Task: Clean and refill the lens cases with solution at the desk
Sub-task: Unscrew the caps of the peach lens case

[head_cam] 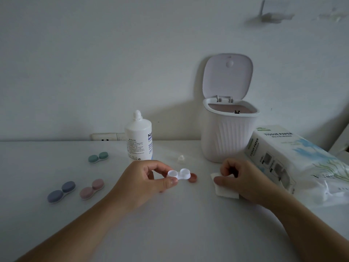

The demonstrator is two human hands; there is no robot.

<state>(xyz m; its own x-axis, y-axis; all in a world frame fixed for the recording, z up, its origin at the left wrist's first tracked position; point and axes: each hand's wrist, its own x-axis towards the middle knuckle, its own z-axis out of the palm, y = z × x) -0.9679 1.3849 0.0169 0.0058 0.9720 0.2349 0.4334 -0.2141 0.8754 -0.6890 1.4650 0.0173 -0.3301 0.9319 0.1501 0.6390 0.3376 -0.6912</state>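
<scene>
we see the left hand (149, 181) raised with thumb and fingers pinching; the right hand (239, 179) rests curled, thumb extended.

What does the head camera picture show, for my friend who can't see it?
A person's left hand pinches an open white lens case over the desk while the right hand holds a folded tissue. Behind stand an uncapped solution bottle and an open bin; three closed cases lie left.
</scene>
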